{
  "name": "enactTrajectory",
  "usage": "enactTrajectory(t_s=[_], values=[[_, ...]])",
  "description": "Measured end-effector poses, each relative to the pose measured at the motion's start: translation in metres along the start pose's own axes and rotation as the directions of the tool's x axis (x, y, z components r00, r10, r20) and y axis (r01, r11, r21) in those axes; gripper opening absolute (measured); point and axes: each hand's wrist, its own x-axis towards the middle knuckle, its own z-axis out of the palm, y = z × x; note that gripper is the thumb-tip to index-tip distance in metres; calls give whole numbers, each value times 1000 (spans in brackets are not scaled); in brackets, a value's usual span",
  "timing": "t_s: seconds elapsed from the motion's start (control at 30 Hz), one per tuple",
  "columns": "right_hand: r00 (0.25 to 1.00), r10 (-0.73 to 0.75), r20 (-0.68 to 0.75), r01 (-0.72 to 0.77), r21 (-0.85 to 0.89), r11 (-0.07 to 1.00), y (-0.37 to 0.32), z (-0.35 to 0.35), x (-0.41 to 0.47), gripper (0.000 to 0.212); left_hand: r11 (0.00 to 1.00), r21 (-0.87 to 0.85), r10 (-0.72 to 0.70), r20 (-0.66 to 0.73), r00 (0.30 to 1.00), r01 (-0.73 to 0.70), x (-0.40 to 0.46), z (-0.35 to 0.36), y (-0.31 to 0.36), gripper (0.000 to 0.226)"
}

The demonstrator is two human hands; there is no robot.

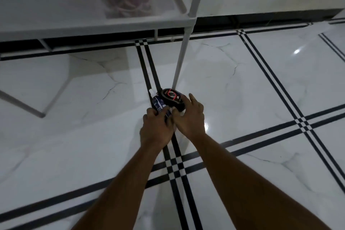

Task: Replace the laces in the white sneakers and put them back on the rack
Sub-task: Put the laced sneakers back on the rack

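White marble tiles with black double lines cover the floor [242, 99], and both bare arms reach forward and down over it. The left hand [155, 129] curls its fingers round a small dark blue package [158, 105] with white print, holding it just above the floor. The right hand [190, 117] lies close beside the left, thumb toward the package; its fingers stretch forward, fairly straight, and rest against a round black item [172, 99] with a red ring on its face. Whether those fingers grip the black item or only touch it cannot be told. A little white tip [150, 91] shows just beyond the left fingertips, at the package's far end. Directly beyond the right fingertips a thin white leg [182, 58] of the rack [93, 26] meets the floor. Farther beyond both hands, on the rack's shelf, stands a clear box [127, 0] with a red lid, blurred, holding something purplish. No white sneakers or laces can be made out; the package contents are unclear.
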Motion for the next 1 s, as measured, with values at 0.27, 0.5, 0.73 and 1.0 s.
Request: enactTrajectory(t_s=[0.27, 0.5, 0.73, 1.0], values=[[984, -35, 177, 42, -37, 998, 14, 10, 48, 59, 901, -356, -290, -68, 954, 249, 32, -5, -8, 56], [981, 120, 151, -162, 304, 939, -39, -85, -30, 44, 642, -665, -329, 210, 921, 381, -40, -85, 51, 50], [944, 227, 240, -312, 421, 852, -172, -313, -94, 44, 639, -686, -357, 136, 924, 348, -148, -274, 236, 33], [929, 304, 211, -370, 557, 743, -371, -611, -103, 48, 708, -667, -262, 58, 963, 233, -206, -538, 484, 28]])
